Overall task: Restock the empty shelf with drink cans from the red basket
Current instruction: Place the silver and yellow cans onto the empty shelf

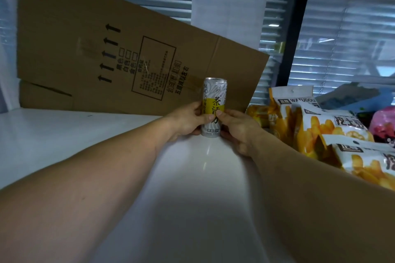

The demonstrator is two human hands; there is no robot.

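1. Upright can [213, 107] on white shelf [85, 134], before leaning cardboard [106, 49].
2. Left hand [186, 121] and right hand [237, 128], fingers grasping can from both sides.
3. Snack bags [320, 126] just right.

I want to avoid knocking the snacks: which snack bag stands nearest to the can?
The small yellow bag at the left end of the snack group, right of the right hand holding the can; the white-topped bags stand farther right.

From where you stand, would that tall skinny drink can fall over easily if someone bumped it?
Probably, yes. The can is tall and narrow, so a knock near its top could tip it. The white shelf looks glossy, so it might slide first. On its side it would likely roll. For now the left hand and right hand steady it.
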